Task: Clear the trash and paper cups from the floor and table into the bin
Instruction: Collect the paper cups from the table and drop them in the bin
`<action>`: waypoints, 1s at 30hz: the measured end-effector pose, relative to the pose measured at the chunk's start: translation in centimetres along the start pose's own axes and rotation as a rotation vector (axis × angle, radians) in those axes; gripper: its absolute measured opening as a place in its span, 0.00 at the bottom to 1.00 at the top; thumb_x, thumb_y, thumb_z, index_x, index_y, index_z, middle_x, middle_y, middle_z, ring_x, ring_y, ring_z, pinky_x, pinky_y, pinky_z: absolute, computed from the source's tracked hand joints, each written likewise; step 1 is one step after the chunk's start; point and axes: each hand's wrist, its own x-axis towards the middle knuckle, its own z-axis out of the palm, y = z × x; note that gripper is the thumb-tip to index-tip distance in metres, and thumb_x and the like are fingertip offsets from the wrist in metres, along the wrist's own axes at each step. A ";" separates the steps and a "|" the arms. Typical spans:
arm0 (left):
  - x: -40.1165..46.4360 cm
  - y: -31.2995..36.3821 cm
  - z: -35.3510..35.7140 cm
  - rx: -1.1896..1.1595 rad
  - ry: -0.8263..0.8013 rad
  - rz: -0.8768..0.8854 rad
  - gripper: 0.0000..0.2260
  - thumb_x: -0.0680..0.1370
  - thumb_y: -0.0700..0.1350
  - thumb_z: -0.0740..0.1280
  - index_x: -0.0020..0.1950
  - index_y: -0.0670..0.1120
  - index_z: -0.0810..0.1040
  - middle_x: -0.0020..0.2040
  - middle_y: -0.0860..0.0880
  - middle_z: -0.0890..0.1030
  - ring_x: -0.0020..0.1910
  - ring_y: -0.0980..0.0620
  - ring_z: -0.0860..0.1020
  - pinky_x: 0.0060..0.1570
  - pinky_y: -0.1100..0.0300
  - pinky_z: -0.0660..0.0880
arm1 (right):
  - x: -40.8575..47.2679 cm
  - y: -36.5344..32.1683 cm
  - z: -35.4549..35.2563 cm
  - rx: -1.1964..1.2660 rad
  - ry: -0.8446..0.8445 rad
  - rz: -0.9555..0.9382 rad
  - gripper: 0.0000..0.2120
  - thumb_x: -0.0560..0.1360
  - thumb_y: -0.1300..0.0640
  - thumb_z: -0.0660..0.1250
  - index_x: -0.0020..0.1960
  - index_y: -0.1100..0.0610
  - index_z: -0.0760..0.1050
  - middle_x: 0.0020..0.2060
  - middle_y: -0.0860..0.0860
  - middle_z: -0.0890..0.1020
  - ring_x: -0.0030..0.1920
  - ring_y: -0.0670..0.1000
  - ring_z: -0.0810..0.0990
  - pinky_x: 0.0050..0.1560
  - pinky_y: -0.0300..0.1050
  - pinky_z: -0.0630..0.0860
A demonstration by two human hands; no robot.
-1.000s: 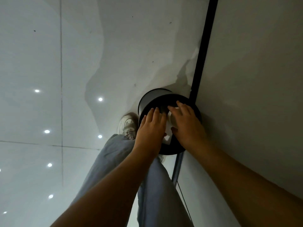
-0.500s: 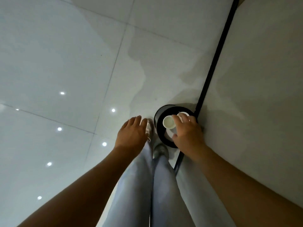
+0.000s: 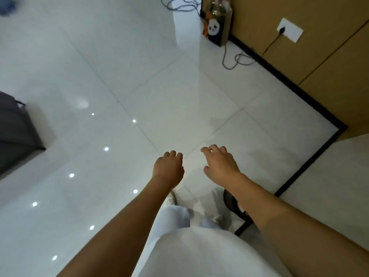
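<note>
The floor [image 3: 139, 76] is glossy, smooth white tile mirroring small ceiling lights, and against it the wall panelling [image 3: 299, 47] looks like matt tan wood with a dark skirting strip [image 3: 289, 84] at its foot, the bin [image 3: 231, 204] smooth dark plastic, the trousers [image 3: 175, 216] pale soft cloth.

Single head-worn wide-angle view, looking steeply down from standing height past the person's own torso onto the floor [image 3: 139, 80], with both forearms reaching forward at close range, the wall [image 3: 299, 56] receding at upper right, and straight lines bowed by the lens.
</note>
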 end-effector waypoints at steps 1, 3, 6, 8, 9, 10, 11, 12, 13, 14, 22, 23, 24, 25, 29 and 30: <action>-0.8 -2.2 -0.7 -0.022 0.014 -0.034 0.13 0.80 0.47 0.58 0.62 0.44 0.70 0.57 0.47 0.74 0.56 0.47 0.72 0.46 0.58 0.66 | 0.7 -2.4 -0.6 -0.021 -0.014 -0.028 0.25 0.77 0.58 0.61 0.73 0.53 0.61 0.68 0.54 0.67 0.65 0.58 0.67 0.62 0.50 0.70; -2.4 -6.9 -1.9 -0.050 0.039 -0.104 0.14 0.80 0.48 0.58 0.64 0.44 0.69 0.59 0.47 0.73 0.57 0.47 0.72 0.47 0.57 0.68 | 2.5 -7.3 -1.4 -0.060 -0.044 -0.081 0.25 0.76 0.60 0.61 0.72 0.53 0.62 0.67 0.54 0.68 0.64 0.57 0.67 0.61 0.50 0.70; -5.0 -14.9 -2.9 -0.104 0.065 -0.213 0.15 0.80 0.48 0.58 0.65 0.44 0.68 0.59 0.46 0.73 0.57 0.47 0.72 0.48 0.56 0.69 | 5.5 -15.7 -1.8 -0.114 -0.072 -0.169 0.25 0.75 0.60 0.60 0.72 0.53 0.62 0.66 0.53 0.68 0.64 0.57 0.66 0.60 0.49 0.68; -6.6 -20.3 -3.2 -0.133 0.079 -0.287 0.15 0.80 0.48 0.58 0.64 0.44 0.68 0.59 0.46 0.73 0.57 0.47 0.72 0.47 0.57 0.68 | 7.6 -21.4 -1.5 -0.142 -0.080 -0.225 0.25 0.76 0.59 0.61 0.72 0.53 0.62 0.66 0.53 0.67 0.64 0.57 0.66 0.61 0.49 0.68; -7.3 -22.9 -3.3 -0.149 0.090 -0.327 0.15 0.80 0.48 0.58 0.64 0.44 0.68 0.59 0.46 0.73 0.57 0.47 0.72 0.47 0.57 0.68 | 8.5 -24.1 -1.2 -0.157 -0.090 -0.256 0.25 0.76 0.59 0.61 0.72 0.53 0.62 0.66 0.54 0.68 0.64 0.57 0.66 0.61 0.50 0.68; -8.1 -25.3 -3.2 -0.172 0.097 -0.366 0.15 0.80 0.48 0.58 0.64 0.44 0.68 0.58 0.47 0.73 0.57 0.47 0.72 0.47 0.57 0.68 | 9.4 -26.8 -0.9 -0.171 -0.107 -0.284 0.25 0.76 0.59 0.61 0.72 0.53 0.62 0.66 0.54 0.68 0.64 0.57 0.66 0.61 0.50 0.68; -8.9 -27.6 -3.2 -0.196 0.101 -0.405 0.15 0.80 0.48 0.58 0.64 0.45 0.68 0.59 0.47 0.73 0.57 0.47 0.72 0.47 0.57 0.69 | 10.2 -29.3 -0.5 -0.184 -0.123 -0.312 0.25 0.76 0.59 0.61 0.72 0.53 0.62 0.66 0.54 0.68 0.64 0.57 0.66 0.61 0.50 0.68; -9.6 -29.8 -3.2 -0.216 0.104 -0.444 0.15 0.80 0.48 0.58 0.64 0.45 0.68 0.59 0.47 0.73 0.57 0.47 0.72 0.47 0.57 0.69 | 11.1 -31.7 -0.2 -0.202 -0.132 -0.343 0.25 0.76 0.59 0.61 0.72 0.53 0.61 0.66 0.54 0.68 0.64 0.57 0.66 0.61 0.50 0.69; -10.3 -31.9 -3.2 -0.233 0.106 -0.481 0.15 0.80 0.49 0.58 0.64 0.45 0.68 0.59 0.47 0.73 0.57 0.47 0.72 0.48 0.57 0.69 | 11.9 -34.0 0.0 -0.223 -0.138 -0.376 0.26 0.76 0.59 0.61 0.72 0.53 0.61 0.66 0.54 0.68 0.65 0.57 0.67 0.61 0.50 0.69; -10.9 -33.8 -3.1 -0.258 0.109 -0.521 0.15 0.80 0.49 0.58 0.64 0.45 0.68 0.59 0.47 0.73 0.58 0.47 0.71 0.48 0.57 0.69 | 12.6 -36.1 0.2 -0.245 -0.143 -0.411 0.26 0.76 0.58 0.62 0.72 0.53 0.61 0.66 0.54 0.68 0.64 0.58 0.67 0.60 0.51 0.69; -10.7 -46.4 -4.1 -0.430 0.140 -0.760 0.16 0.80 0.49 0.59 0.65 0.45 0.68 0.60 0.47 0.72 0.59 0.47 0.71 0.51 0.56 0.71 | 21.7 -48.4 -1.1 -0.383 -0.204 -0.581 0.27 0.76 0.55 0.62 0.74 0.53 0.59 0.66 0.55 0.68 0.63 0.58 0.68 0.59 0.51 0.72; -9.8 -48.0 -4.5 -0.445 0.147 -0.783 0.16 0.80 0.49 0.59 0.65 0.45 0.68 0.60 0.47 0.72 0.59 0.47 0.71 0.51 0.56 0.71 | 23.3 -49.7 -1.4 -0.400 -0.214 -0.592 0.27 0.76 0.55 0.63 0.74 0.53 0.59 0.66 0.55 0.68 0.63 0.57 0.68 0.59 0.51 0.72; -8.9 -49.8 -5.1 -0.458 0.154 -0.803 0.15 0.80 0.49 0.59 0.65 0.45 0.68 0.60 0.47 0.72 0.59 0.47 0.71 0.50 0.56 0.71 | 25.0 -51.1 -1.8 -0.414 -0.220 -0.603 0.27 0.76 0.55 0.63 0.73 0.53 0.60 0.66 0.55 0.68 0.62 0.57 0.68 0.59 0.51 0.72; -7.8 -51.6 -5.7 -0.469 0.162 -0.822 0.15 0.80 0.49 0.59 0.65 0.44 0.69 0.60 0.47 0.73 0.59 0.47 0.71 0.49 0.56 0.71 | 26.9 -52.6 -2.4 -0.422 -0.221 -0.617 0.27 0.76 0.55 0.63 0.73 0.53 0.60 0.66 0.54 0.68 0.63 0.57 0.68 0.59 0.51 0.72; -3.4 -58.9 -9.0 -0.514 0.194 -0.883 0.16 0.80 0.49 0.59 0.65 0.44 0.69 0.60 0.46 0.73 0.59 0.48 0.71 0.50 0.56 0.72 | 34.8 -59.0 -5.6 -0.423 -0.223 -0.670 0.28 0.76 0.55 0.63 0.74 0.53 0.59 0.67 0.54 0.67 0.64 0.57 0.68 0.60 0.51 0.71; -2.4 -60.7 -10.0 -0.529 0.202 -0.899 0.16 0.80 0.49 0.59 0.65 0.44 0.69 0.60 0.46 0.73 0.59 0.48 0.71 0.50 0.56 0.72 | 36.7 -60.6 -6.5 -0.423 -0.232 -0.682 0.28 0.77 0.54 0.63 0.74 0.53 0.59 0.67 0.54 0.67 0.64 0.57 0.67 0.61 0.51 0.71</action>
